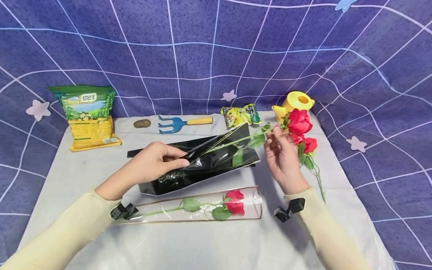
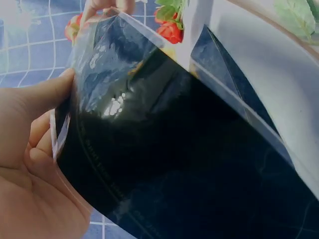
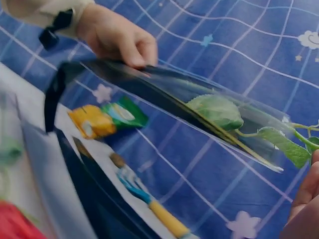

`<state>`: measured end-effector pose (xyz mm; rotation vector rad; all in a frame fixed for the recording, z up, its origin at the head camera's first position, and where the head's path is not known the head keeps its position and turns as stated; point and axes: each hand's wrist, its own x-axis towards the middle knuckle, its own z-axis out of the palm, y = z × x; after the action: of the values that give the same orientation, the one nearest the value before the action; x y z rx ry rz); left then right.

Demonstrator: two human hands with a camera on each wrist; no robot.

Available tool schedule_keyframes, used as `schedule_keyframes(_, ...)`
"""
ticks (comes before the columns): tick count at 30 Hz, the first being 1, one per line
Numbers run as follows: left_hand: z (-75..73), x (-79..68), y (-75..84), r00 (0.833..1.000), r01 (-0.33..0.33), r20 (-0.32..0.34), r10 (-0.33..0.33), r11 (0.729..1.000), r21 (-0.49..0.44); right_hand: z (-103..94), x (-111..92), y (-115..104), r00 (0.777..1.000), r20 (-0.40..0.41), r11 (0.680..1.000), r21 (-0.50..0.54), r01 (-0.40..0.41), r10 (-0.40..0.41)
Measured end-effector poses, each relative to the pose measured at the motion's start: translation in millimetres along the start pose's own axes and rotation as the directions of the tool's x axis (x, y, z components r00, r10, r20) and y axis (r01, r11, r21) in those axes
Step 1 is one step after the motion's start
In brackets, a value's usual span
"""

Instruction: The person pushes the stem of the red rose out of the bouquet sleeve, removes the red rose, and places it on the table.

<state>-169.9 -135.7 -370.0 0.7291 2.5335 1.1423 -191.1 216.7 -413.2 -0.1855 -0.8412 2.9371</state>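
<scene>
My left hand (image 1: 155,161) pinches the side of a black flower sleeve (image 1: 216,165) with a clear front, thumb on top. A single red rose (image 1: 299,121) has its green stem running into the sleeve's wide end; a leaf (image 3: 214,110) shows through the clear film in the right wrist view. My right hand (image 1: 283,161) pinches that stem just below the bloom with thumb and fingertips. The held sleeve slants over more black wrapping (image 1: 134,153) on the table. In the left wrist view, the sleeve's dark face (image 2: 164,144) fills the middle.
Nearer me lies a rose in a clear sleeve (image 1: 234,202). Loose roses (image 1: 309,145) lie beyond my right hand. Along the back are a green-yellow bag (image 1: 88,120), a brown stone (image 1: 142,123), a blue hand rake (image 1: 173,125), a small packet (image 1: 239,115) and a yellow watering can (image 1: 293,103).
</scene>
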Motion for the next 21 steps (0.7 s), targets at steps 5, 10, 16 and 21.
schedule_keyframes(5, -3.6, -6.5, -5.4, 1.0, -0.018, 0.019, 0.017, 1.0, 0.013, -5.8, 13.5, -36.1, 0.997, 0.041, 0.997, 0.031, 0.066, -0.068)
schedule_keyframes(10, -10.0, -16.2, -15.0, 0.999, -0.014, 0.039, 0.013, 1.0, 0.01, -11.2, 20.8, -85.3, 0.985, 0.097, 0.988, 0.071, 0.137, -0.144)
schedule_keyframes(16, -15.9, -24.7, -22.1, 0.999, -0.014, 0.043, 0.014, 1.0, 0.006, -21.1, 22.2, -147.6, 0.967, 0.176, 0.98, 0.109, 0.167, -0.184)
schedule_keyframes(21, -17.4, -28.8, -22.2, 0.999, 0.01, 0.052, -0.01, 1.0, -0.003, -35.8, 23.3, -177.5, 0.939, 0.339, 0.997, -0.021, 0.076, -0.065)
